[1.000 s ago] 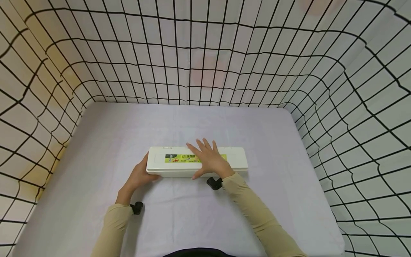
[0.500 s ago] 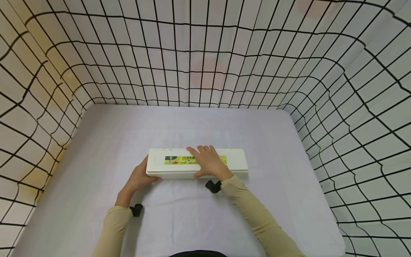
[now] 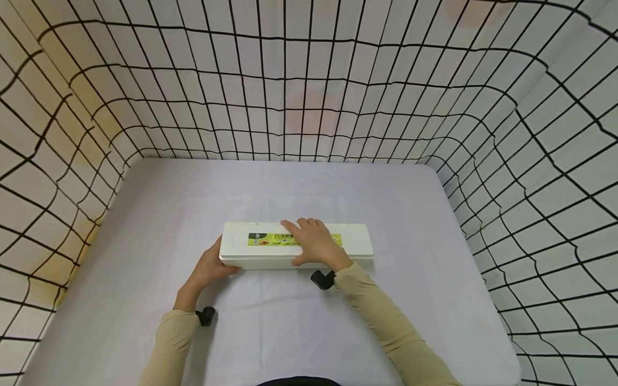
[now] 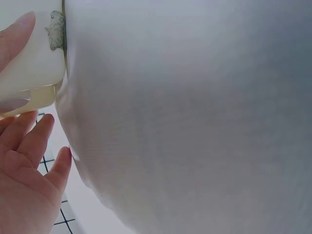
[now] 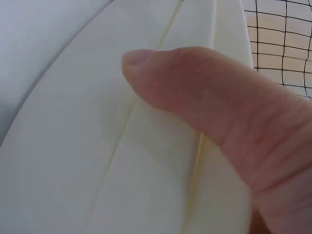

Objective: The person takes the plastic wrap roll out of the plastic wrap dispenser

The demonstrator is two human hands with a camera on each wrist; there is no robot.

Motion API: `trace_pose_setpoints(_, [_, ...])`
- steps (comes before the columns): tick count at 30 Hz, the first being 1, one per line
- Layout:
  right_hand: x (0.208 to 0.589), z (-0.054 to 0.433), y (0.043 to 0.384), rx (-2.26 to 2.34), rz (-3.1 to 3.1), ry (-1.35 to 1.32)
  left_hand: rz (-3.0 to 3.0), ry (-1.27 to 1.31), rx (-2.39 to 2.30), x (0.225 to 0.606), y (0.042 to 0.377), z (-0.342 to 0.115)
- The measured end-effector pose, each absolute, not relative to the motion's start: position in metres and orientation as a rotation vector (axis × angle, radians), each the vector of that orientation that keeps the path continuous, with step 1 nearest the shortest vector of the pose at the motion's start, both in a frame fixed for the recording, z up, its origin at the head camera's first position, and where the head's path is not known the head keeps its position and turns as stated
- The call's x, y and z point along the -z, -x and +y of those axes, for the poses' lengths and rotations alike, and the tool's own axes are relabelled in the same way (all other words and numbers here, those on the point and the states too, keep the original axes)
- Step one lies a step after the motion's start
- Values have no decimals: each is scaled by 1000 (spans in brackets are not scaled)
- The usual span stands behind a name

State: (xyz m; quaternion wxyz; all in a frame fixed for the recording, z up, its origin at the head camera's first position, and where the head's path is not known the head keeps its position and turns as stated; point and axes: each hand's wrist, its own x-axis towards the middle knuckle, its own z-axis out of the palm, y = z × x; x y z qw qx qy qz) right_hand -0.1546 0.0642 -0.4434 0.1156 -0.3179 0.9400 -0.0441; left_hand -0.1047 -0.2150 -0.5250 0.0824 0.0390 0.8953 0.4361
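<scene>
A long white cling film box (image 3: 357, 243) with a yellow-green label (image 3: 270, 239) lies on the table, its long side facing me. My left hand (image 3: 211, 264) grips the box's left end, thumb on the front face and fingers round the end. In the left wrist view a rough grey patch (image 4: 56, 30) shows on the box near that thumb. My right hand (image 3: 316, 244) lies across the lid right of centre, covering part of the label. Its fingers bend over the far edge, and the thumb (image 5: 180, 78) presses the front face over a seam.
A white cloth (image 3: 289, 321) covers the table. Black wire mesh (image 3: 309, 96) rises along the back and both sides. Black wrist cameras (image 3: 322, 279) sit under both wrists, one close to the box's front.
The right hand's spread fingers have drawn in and bent over the far edge of the lid. The left hand and the box stay in place.
</scene>
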Motion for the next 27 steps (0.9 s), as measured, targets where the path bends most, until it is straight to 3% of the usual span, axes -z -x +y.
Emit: trace_pose_setpoints(27, [408,77,163,56,2870,923,2695,-117,-1253,523,103,-216])
